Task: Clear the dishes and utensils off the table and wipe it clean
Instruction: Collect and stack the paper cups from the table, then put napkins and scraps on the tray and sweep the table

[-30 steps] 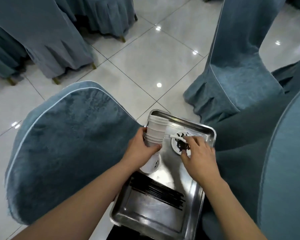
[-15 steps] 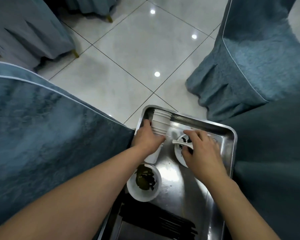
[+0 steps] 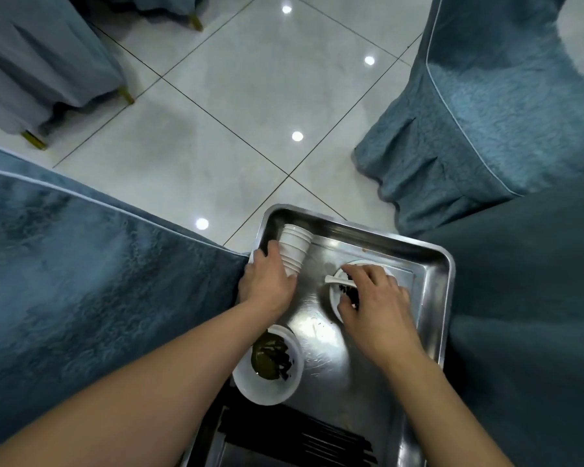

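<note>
Tray: a steel tray (image 3: pixel 432 274) with raised rim, seen from above; it carries all the dishes listed here.
Left hand: the left hand (image 3: pixel 267 281) is at the far left corner of the tray, fingers curled round the lower part of a stack of white cups (image 3: pixel 294 246), thumb on the outer side near the tray rim.
Stack of cups: several cups nested together, tilted, the open mouths pointing to the far rim of the tray.
Right hand: the right hand (image 3: pixel 375 305) lies over a white plate (image 3: pixel 334 298) at the right half of the tray, fingers bent down on it; they touch the plate and the dark scraps on it, but I cannot tell if they really grip something.
Spoon: a white spoon (image 3: pixel 338 281) lies across the plate, its handle end sticking out to the left, just under the right fingers.
Bowl: a white bowl (image 3: pixel 267 389) with green and dark leftovers stands near the left forearm, at the left rim of the tray.
Chopsticks: black chopsticks (image 3: pixel 311 439) lie in a bundle across the near end of the tray.
Around: chairs in blue covers (image 3: pixel 486 112) stand on both sides, on a floor of pale glossy tiles (image 3: pixel 250 112).
</note>
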Motion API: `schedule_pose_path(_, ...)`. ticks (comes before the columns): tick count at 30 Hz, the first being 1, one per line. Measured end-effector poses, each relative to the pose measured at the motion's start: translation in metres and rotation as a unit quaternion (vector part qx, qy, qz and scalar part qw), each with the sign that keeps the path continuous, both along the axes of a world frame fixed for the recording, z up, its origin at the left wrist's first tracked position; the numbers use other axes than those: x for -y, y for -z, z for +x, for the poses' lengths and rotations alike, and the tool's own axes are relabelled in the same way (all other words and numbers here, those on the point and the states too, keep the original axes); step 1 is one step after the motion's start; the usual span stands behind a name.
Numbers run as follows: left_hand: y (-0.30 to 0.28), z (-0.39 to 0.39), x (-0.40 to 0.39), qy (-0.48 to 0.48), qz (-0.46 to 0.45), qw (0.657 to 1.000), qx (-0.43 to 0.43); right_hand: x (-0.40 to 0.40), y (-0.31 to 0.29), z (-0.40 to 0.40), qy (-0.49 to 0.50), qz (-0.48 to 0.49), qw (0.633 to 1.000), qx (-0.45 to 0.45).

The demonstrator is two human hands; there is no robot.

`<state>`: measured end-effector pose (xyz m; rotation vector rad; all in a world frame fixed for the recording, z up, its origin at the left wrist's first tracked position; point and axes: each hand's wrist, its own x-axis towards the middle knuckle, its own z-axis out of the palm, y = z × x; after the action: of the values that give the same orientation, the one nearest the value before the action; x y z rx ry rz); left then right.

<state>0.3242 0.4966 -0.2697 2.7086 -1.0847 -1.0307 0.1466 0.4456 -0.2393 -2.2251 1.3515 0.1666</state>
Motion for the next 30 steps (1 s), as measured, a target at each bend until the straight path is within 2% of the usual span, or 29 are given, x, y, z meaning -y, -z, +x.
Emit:
schedule_pose_path(4, -0.04, -0.008, -0.022, 0.069, -0.042, 0.997, 0.018, -0.01, -0.023, -0.005, -0.003, -0.003, 1.0, 0.001)
schedule_pose_path(9, -0.117, -0.026, -0.06, 0.173, -0.108, 0.978, 0.051, -0.03, -0.077, -0.013, 0.009, -0.02, 1.0, 0.018)
schedule_pose_path(20, -0.289, -0.065, -0.123, 0.221, -0.215, 0.945, 0.111, -0.098, -0.23, -0.049, 0.072, -0.085, 0.99, 0.084)
schedule_pose_path(30, -0.387, -0.102, -0.167, 0.306, -0.287, 0.901, 0.111, -0.178, -0.338, -0.094, 0.174, -0.154, 0.97, 0.076)
